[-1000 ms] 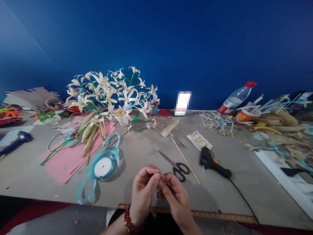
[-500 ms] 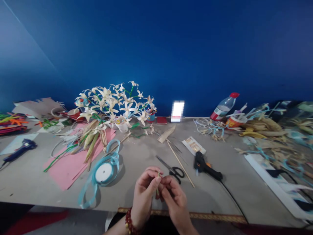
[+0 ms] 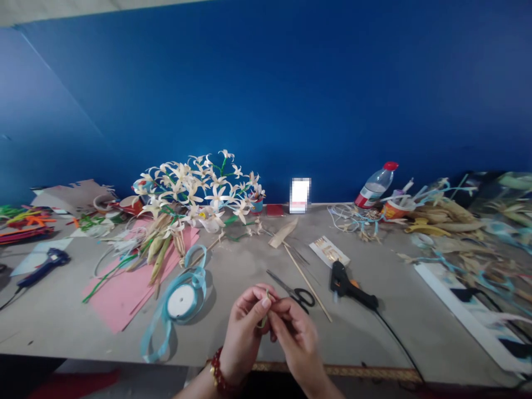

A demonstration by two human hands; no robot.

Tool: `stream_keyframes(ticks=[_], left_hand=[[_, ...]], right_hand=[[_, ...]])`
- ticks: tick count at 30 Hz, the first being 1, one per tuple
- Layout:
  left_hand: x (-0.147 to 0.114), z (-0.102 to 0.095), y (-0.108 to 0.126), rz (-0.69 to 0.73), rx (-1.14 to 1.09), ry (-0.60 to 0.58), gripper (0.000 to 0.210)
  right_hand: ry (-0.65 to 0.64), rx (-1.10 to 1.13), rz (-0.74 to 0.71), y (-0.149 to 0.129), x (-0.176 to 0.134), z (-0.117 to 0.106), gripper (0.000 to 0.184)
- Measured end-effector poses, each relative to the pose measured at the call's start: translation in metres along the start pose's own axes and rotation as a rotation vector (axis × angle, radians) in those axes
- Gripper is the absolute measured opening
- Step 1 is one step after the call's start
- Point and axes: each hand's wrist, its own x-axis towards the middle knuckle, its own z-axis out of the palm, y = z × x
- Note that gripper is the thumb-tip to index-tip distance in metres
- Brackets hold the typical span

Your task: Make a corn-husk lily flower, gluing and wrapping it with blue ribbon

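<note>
My left hand (image 3: 248, 317) and my right hand (image 3: 294, 327) meet above the table's front edge, fingertips pinched together. Between them is a thin pale-green strip (image 3: 262, 322), bent in a small curve; most of it is hidden by the fingers. Thumb and forefinger of each hand press on it. Just beyond my right hand lie black-handled scissors (image 3: 302, 297), blades pointing away to the left. A thin wooden stick (image 3: 308, 282) rests beside them, under a dried husk piece (image 3: 284, 233).
A black glue gun (image 3: 353, 285) lies at right, near a white power strip (image 3: 461, 316). On the left are a blue ribbon roll (image 3: 180, 302), pink paper (image 3: 112, 302) and a blue glue gun (image 3: 44, 267). White husk flowers (image 3: 193, 191) and a tilted bottle (image 3: 376, 185) stand behind.
The view has tilted up slightly. The fingers have shifted a little, and the pale-green strip now shows as a curved loop below the left fingertips instead of hanging straighter.
</note>
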Motion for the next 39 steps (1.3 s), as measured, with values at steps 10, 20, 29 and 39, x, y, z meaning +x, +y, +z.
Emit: stream_keyframes(ticks=[10, 20, 29, 39], left_hand=[[0.021, -0.004, 0.014, 0.037, 0.068, -0.063, 0.014], [0.026, -0.005, 0.024, -0.125, 0.077, -0.127, 0.016], [0.028, -0.006, 0.023, -0.185, 0.067, -0.173, 0.021], [0.031, -0.006, 0.027, -0.257, 0.154, -0.186, 0.025]], right_hand=[[-0.107, -0.385, -0.187, -0.032, 0.043, -0.036, 0.010], [-0.311, -0.067, -0.032, -0.037, 0.074, -0.042, 0.012], [-0.293, 0.336, 0.298, -0.024, 0.068, -0.037, 0.018], [-0.281, 0.377, 0.360, -0.021, 0.068, -0.036, 0.027]])
